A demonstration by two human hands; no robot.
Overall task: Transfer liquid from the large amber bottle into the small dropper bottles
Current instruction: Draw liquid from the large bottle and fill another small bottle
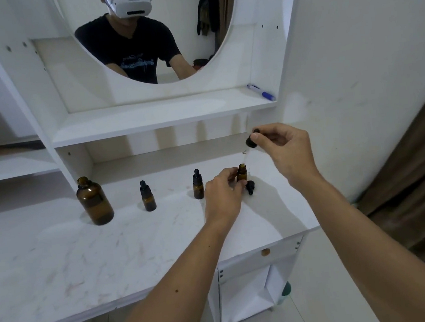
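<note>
The large amber bottle (94,201) stands uncapped at the left of the white tabletop (84,253). Two small dropper bottles (147,196) (197,185) stand capped to its right. My left hand (221,194) grips a third small bottle (241,174), which is open at the top. My right hand (282,148) pinches a black dropper cap (251,139) above that bottle, its thin glass pipette pointing down toward the open neck. Another black dropper cap (250,186) lies on the table beside the held bottle.
A blue and white pen (261,92) lies on the shelf (149,120) above. A round mirror (150,31) hangs over it. The wall is close on the right. A small cabinet with a round knob (265,252) sits under the table's right end.
</note>
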